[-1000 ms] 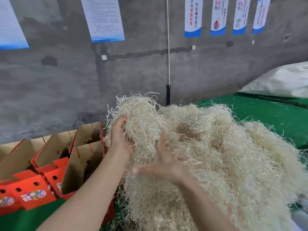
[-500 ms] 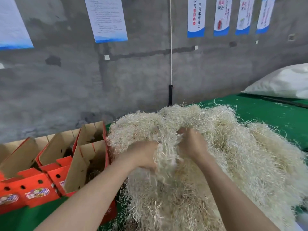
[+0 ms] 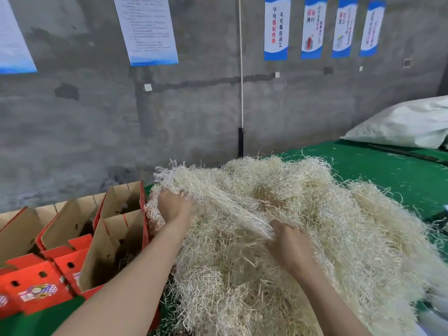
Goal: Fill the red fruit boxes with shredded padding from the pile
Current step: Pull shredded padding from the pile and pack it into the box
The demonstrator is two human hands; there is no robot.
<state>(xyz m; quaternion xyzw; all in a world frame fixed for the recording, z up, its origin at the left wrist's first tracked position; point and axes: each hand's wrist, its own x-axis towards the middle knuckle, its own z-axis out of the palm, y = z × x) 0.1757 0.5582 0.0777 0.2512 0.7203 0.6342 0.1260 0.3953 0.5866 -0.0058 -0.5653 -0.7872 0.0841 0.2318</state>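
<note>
Your left hand (image 3: pixel 174 206) sits higher and farther out, its bare forearm reaching in from the lower left, fingers curled round one end of a hank of padding (image 3: pixel 225 202). Your right hand (image 3: pixel 288 243) is lower and nearer (back of the hand towards you), gripping the hank's other end.

Pale, stringy padding (image 3: pixel 303 238) is heaped in a big pile; red boxes (image 3: pixel 72 251) stand open-flapped just left of it.
</note>
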